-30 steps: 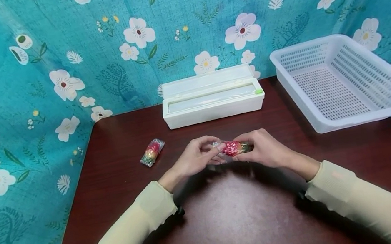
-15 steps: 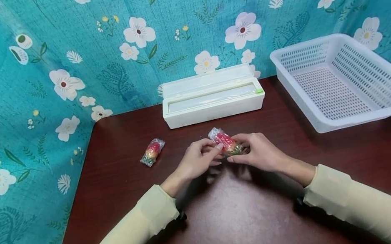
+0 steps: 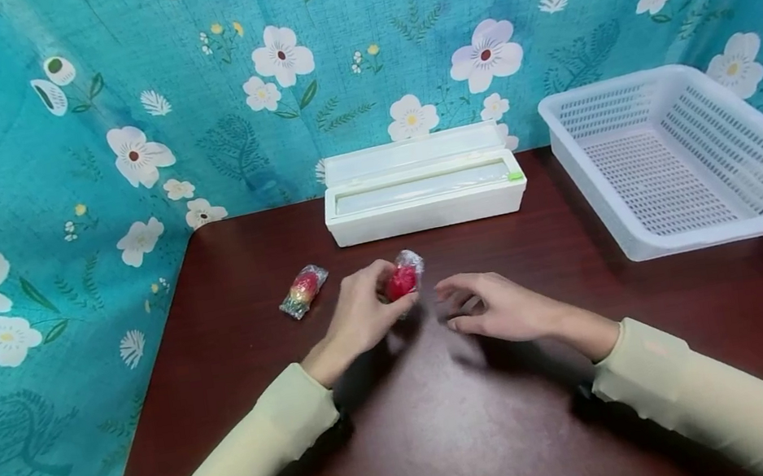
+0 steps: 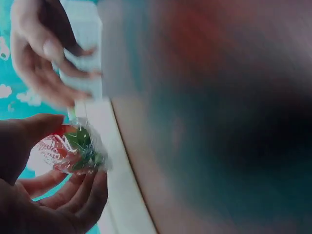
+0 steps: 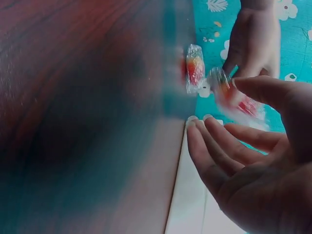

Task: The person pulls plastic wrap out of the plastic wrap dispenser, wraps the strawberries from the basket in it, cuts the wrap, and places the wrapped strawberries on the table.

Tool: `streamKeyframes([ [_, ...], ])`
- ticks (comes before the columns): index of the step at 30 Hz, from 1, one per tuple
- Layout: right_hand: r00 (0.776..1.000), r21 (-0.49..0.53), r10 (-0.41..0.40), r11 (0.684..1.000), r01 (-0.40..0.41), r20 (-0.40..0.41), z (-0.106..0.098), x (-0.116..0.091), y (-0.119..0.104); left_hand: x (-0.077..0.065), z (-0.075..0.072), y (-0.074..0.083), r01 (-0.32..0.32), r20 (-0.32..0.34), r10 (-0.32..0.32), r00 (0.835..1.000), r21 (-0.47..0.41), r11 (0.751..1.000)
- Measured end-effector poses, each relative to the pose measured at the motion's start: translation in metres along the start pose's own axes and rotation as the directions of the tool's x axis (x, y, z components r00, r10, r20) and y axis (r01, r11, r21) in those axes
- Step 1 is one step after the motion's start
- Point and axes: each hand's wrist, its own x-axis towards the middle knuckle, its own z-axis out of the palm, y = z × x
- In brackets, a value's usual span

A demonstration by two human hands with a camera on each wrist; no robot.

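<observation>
My left hand holds a strawberry wrapped in clear cling film just above the table, thumb on the near side and fingers behind. In the left wrist view the wrapped strawberry shows red flesh and green leaves under crinkled film. To its right, apart from it, my right hand has loosely bent fingers and holds nothing. The right wrist view shows the gap between that hand's thumb and fingers. A second film-wrapped strawberry lies on the table to the left of my left hand.
A white cling film dispenser box with its lid raised stands at the back of the dark red table. The white plastic basket sits at the back right. A flowered teal cloth hangs behind the table.
Both hands gripped the wrapped strawberry and turned it upright. Now the right hand has let go and drawn apart, while the left hand has carried it slightly left. The view has shifted a little.
</observation>
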Motion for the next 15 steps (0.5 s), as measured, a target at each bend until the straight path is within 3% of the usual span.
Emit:
streamKeyframes([
  [3,1.0,-0.034,-0.015,0.999,0.015,-0.003,-0.004,-0.003,0.0,-0.004,-0.016,-0.018,0.012,-0.054,-0.004,0.999,0.143,0.99],
  [7,1.0,-0.058,-0.004,0.998,0.003,-0.013,-0.012,-0.006,0.0,-0.008,-0.031,-0.04,0.074,-0.085,-0.052,0.995,0.282,0.957],
  [15,1.0,-0.083,-0.017,0.996,0.016,-0.008,-0.013,-0.005,0.001,-0.007,-0.034,-0.065,0.153,-0.096,-0.123,0.988,0.438,0.886],
])
